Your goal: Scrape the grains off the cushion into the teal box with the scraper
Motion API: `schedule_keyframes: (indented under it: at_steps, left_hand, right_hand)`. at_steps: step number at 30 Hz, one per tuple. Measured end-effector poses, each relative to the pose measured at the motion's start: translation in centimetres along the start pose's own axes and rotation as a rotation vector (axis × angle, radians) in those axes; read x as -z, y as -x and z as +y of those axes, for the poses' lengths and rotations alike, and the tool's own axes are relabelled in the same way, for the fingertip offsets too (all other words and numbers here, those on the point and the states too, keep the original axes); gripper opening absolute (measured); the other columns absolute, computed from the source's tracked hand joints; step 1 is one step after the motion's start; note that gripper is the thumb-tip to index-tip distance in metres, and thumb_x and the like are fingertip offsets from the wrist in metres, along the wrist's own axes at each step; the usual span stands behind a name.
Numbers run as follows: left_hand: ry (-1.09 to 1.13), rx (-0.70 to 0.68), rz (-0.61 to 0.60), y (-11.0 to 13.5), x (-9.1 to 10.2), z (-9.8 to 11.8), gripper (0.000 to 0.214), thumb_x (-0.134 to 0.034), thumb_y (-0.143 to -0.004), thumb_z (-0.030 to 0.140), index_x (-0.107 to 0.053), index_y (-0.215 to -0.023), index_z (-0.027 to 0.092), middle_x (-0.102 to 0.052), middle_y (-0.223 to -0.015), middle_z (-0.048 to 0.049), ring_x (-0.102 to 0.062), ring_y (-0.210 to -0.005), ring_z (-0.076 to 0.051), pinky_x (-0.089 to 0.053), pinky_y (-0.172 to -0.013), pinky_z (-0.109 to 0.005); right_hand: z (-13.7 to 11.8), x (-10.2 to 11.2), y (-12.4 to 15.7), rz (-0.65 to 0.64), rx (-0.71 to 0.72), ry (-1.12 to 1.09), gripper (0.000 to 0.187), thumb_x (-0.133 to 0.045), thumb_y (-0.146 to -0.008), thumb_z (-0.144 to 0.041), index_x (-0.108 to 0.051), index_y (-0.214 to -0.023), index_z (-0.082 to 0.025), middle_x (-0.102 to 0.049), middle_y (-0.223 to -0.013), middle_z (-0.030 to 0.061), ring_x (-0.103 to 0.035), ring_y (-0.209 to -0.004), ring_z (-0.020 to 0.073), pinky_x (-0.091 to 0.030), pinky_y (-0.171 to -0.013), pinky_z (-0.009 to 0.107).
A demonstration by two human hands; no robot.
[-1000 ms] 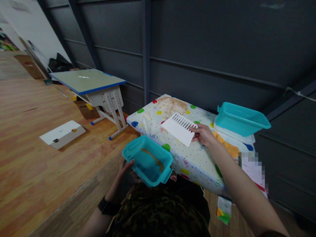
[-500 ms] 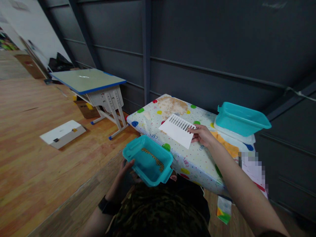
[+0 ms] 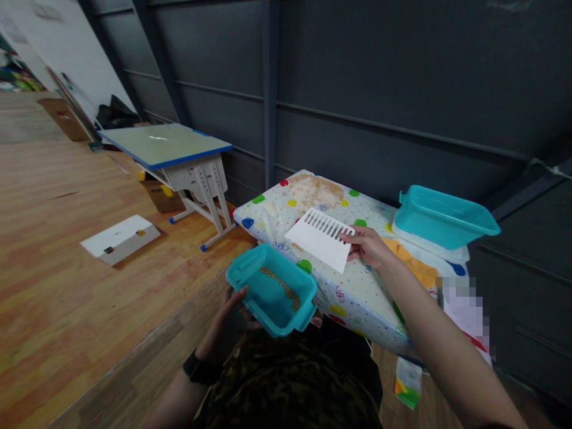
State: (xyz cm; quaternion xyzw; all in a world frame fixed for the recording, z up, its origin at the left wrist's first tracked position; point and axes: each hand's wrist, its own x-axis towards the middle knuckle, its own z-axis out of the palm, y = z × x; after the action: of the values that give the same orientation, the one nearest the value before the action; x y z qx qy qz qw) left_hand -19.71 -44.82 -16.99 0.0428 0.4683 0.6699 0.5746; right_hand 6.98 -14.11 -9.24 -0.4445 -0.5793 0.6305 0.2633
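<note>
Head view: left hand (image 3: 229, 319) grips teal tub (image 3: 268, 295), thumb over rim; beans (image 3: 292, 296) in a line on its floor. Tub at near edge of patterned surface (image 3: 364, 295). Right hand (image 3: 367, 245) pinches white slotted card (image 3: 319, 244) above surface, near pile (image 3: 318, 190) of white and tan grains.

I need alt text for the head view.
The left hand holds a turquoise rectangular plastic tub containing small tan pieces; the right hand holds a flat white slotted sheet over a colourful patterned tablecloth, where a white-and-tan granular heap lies farther back.
</note>
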Motion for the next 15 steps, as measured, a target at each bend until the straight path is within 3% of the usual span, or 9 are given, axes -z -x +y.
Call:
schedule_keyframes:
  at_steps: [4,10,15]
  left_hand:
    - [-0.052,-0.012,-0.028,0.25,-0.16,0.24,0.121,-0.111,-0.071,0.053,-0.047,-0.171,0.031,-0.075,-0.161,-0.0179,-0.088,-0.116,-0.041,-0.075,-0.074,-0.041]
    - [-0.053,-0.027,-0.009,0.55,-0.63,0.30,0.122,-0.113,-0.064,0.055,-0.050,-0.165,0.028,-0.082,-0.146,-0.0179,-0.088,-0.112,-0.043,-0.075,-0.074,-0.043]
    - [-0.065,-0.027,-0.032,0.47,-0.45,0.29,0.102,-0.106,-0.079,0.049,-0.051,-0.163,0.029,-0.085,-0.135,-0.0134,-0.090,-0.107,-0.038,-0.074,-0.071,-0.041]
  right_hand:
    - [-0.52,0.02,0.26,0.020,0.052,-0.010,0.044,-0.103,-0.066,-0.045,-0.078,-0.092,-0.021,-0.088,-0.087,0.0099,-0.081,-0.066,0.0249,-0.069,-0.053,0.033]
    - [-0.37,-0.09,0.45,0.007,0.035,0.019,0.048,-0.104,-0.063,-0.048,-0.077,-0.093,-0.021,-0.088,-0.087,0.0098,-0.080,-0.065,0.0243,-0.068,-0.052,0.033]
    - [-0.30,-0.49,0.56,0.011,0.038,0.032,0.054,-0.104,-0.061,-0.053,-0.078,-0.095,-0.021,-0.087,-0.087,0.0100,-0.079,-0.066,0.0251,-0.068,-0.053,0.035]
